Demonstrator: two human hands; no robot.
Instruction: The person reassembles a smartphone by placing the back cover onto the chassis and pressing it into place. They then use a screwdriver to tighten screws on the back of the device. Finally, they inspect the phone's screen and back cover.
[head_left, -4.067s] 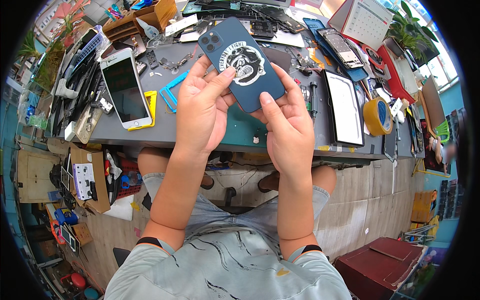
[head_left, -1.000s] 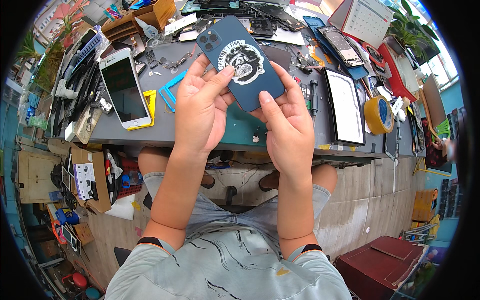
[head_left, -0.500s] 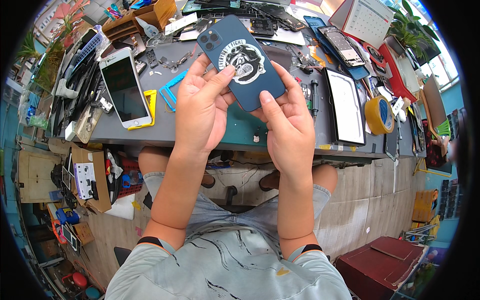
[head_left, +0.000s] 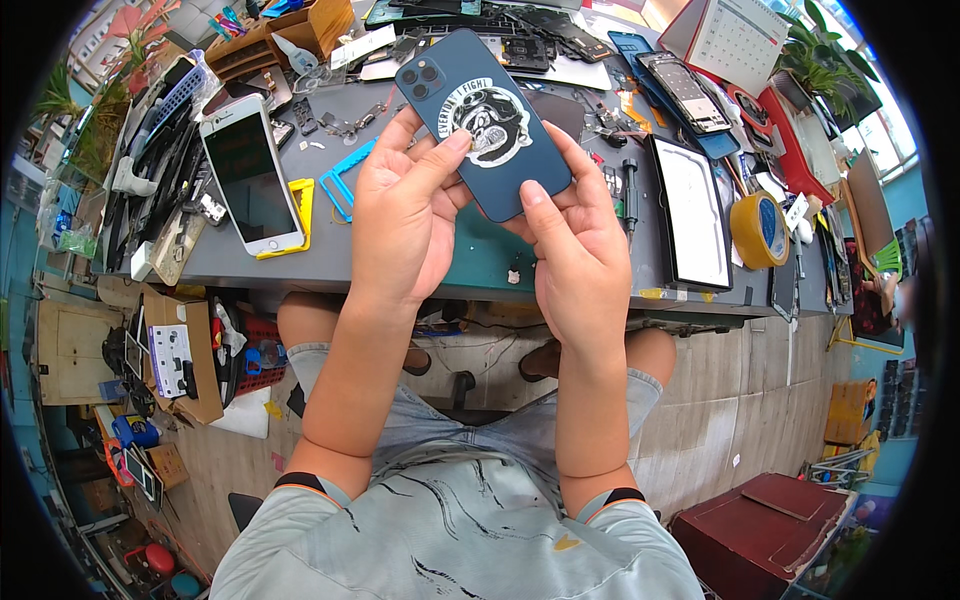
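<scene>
A dark blue smartphone (head_left: pixel 480 185) is held up over the workbench, tilted, its back toward me. Its cameras sit at the upper left, and a round black-and-white sticker covers the middle of the back. My left hand (head_left: pixel 408 215) is closed on the phone's left edge, thumb resting on the back by the sticker. Around the lower right corner my right hand (head_left: pixel 580 240) is closed, its thumb pressing the back near the bottom edge. The fingers behind the phone are mostly hidden, as is its screen side.
On the grey bench (head_left: pixel 330 265), a white phone (head_left: pixel 250 175) leans on a yellow holder left of my hands. A blue frame (head_left: pixel 338 185), a screwdriver (head_left: pixel 629 195), an open white-lined box (head_left: pixel 692 215) and a tape roll (head_left: pixel 760 228) lie around. Phone parts crowd the back.
</scene>
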